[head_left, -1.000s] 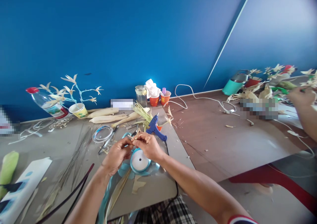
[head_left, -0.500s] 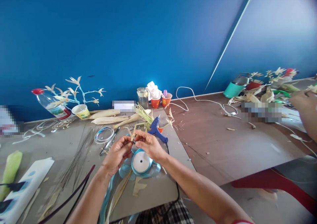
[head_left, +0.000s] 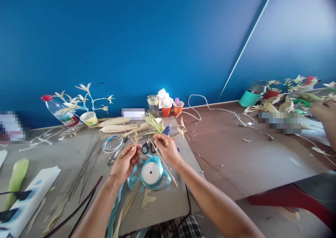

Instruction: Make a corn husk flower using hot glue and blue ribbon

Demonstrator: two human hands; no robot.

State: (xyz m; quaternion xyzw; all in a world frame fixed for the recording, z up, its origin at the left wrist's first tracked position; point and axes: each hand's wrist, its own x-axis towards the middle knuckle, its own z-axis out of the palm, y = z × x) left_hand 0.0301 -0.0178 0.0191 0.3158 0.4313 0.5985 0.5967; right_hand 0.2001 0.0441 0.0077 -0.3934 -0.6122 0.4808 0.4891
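Observation:
My left hand (head_left: 128, 161) pinches a small pale corn-husk flower (head_left: 135, 140) upright between thumb and fingertips. To its right, my right hand (head_left: 168, 148) is closed, with thumb and fingers together; what it holds, if anything, is too small to name. Beneath the right hand runs a thin stick (head_left: 169, 171); I cannot tell whether the fingers touch it. A blue glue gun (head_left: 166, 130) is partly covered by that hand. Between the hands lie black-handled scissors (head_left: 145, 148). Just below them is a spool of light-blue ribbon (head_left: 151, 173), its loose loops spread around it.
Husks (head_left: 118, 128), a coil of wire (head_left: 112, 144) and a potted husk-flower branch (head_left: 89, 119) stand beyond my hands. At left are a bottle (head_left: 63, 115) and a power strip (head_left: 34, 199). Another person's hand (head_left: 325, 113) works at far right.
My hands, together at the husk flower before, have parted. The right hand has moved right over the glue gun, uncovering the scissors. The left keeps the flower. The view has shifted slightly.

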